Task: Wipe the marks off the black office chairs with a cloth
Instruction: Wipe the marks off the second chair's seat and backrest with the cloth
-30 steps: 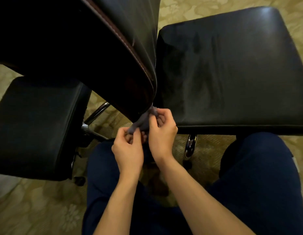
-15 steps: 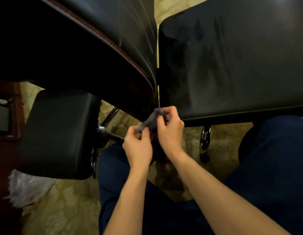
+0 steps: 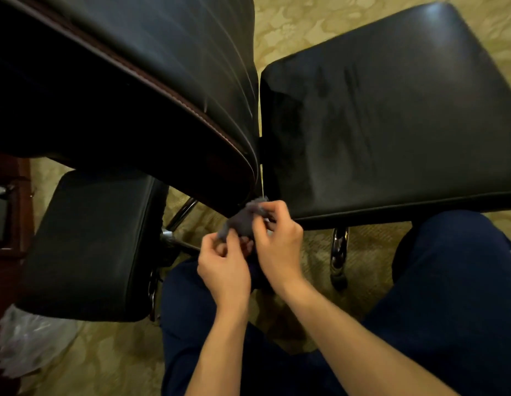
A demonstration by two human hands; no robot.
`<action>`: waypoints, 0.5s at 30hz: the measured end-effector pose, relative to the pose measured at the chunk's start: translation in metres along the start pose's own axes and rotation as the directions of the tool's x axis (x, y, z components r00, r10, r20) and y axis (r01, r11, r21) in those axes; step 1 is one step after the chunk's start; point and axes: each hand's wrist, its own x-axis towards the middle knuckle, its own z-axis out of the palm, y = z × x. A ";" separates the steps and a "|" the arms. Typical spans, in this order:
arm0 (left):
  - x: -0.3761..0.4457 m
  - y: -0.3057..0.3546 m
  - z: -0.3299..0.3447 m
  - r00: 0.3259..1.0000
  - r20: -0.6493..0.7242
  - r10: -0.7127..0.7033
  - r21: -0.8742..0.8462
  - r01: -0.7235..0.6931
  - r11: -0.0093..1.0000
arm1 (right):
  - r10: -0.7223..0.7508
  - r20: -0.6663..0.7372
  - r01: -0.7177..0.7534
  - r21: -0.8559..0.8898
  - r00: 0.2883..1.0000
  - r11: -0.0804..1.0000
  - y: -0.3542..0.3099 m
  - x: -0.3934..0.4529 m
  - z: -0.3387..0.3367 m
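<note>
Where the two black chairs meet, a small grey-purple cloth (image 3: pixel 244 217) is bunched between both hands, just at the near corner of the big chair back (image 3: pixel 151 90) that leans across the upper left. The left hand (image 3: pixel 224 265) pinches the cloth's lower end between thumb and curled fingers; the right hand (image 3: pixel 277 241) grasps its upper part, fingers curled round it. The cloth's top touches or nearly touches the chair back's rounded edge, which has a reddish-brown piped seam.

To the right lies a wide black seat (image 3: pixel 391 115), its surface showing dull smears and streaks; its near edge runs just behind the right hand. A second, smaller black seat (image 3: pixel 91 241) sits at lower left, partly under the leaning back. Chrome frame tubes (image 3: pixel 338 252) show below the right seat and between the two seats.

The person's dark blue trouser legs (image 3: pixel 448 295) fill the near part of the view. The floor is a beige patterned carpet (image 3: pixel 300 21). At far left stands dark red wooden furniture (image 3: pixel 8 201), and a crumpled clear plastic bag (image 3: pixel 28 347) lies on the floor; its contents cannot be made out.
</note>
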 end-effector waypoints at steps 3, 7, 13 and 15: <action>0.008 0.005 -0.009 0.998 -0.038 0.049 -0.005 -0.049 0.999 | -0.206 0.000 0.206 -0.006 0.979 0.979 -0.025 -0.001 0.012; 0.015 0.007 -0.012 0.999 0.027 -0.028 -0.028 0.029 0.999 | -0.323 0.052 0.327 -0.147 0.945 0.933 -0.015 0.001 0.017; 0.008 -0.005 -0.012 0.976 0.179 -0.124 -0.059 0.136 0.989 | 0.139 0.079 -0.126 -0.158 0.987 0.979 0.025 0.001 0.006; 0.005 -0.001 -0.011 0.983 0.184 -0.026 -0.051 0.036 0.998 | 0.184 -0.009 -0.183 0.032 0.983 0.983 0.010 0.003 0.004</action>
